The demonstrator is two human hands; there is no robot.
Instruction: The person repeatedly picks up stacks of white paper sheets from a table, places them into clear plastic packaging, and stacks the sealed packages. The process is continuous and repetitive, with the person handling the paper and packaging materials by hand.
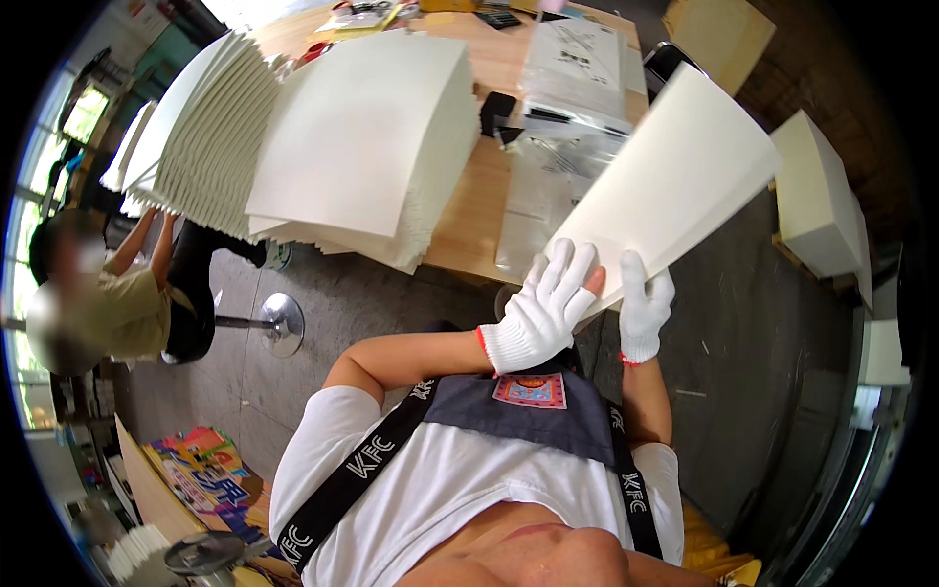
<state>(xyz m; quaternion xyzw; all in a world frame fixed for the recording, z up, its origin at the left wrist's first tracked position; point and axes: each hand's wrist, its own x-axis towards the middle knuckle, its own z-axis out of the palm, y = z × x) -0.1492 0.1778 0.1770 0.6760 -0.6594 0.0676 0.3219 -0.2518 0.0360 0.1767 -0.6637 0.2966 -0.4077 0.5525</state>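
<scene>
A large white paper sheet, curved over as if folded, slants up to the right in front of me. Across its lower left end lies my left hand, in a white knit glove with a bare thumb tip. Its fingers stretch flat over the paper. My right hand, gloved as well, grips the sheet's lower right edge, with some fingers hidden. To the left, a tall stack of white sheets stands on the wooden table. Beside it is a fanned pile of white paper.
Clear plastic packets and a small black object lie on the table. White block-like stacks stand at the right. A person sits at the left, hands under the fanned pile. A round metal stool base is on the floor.
</scene>
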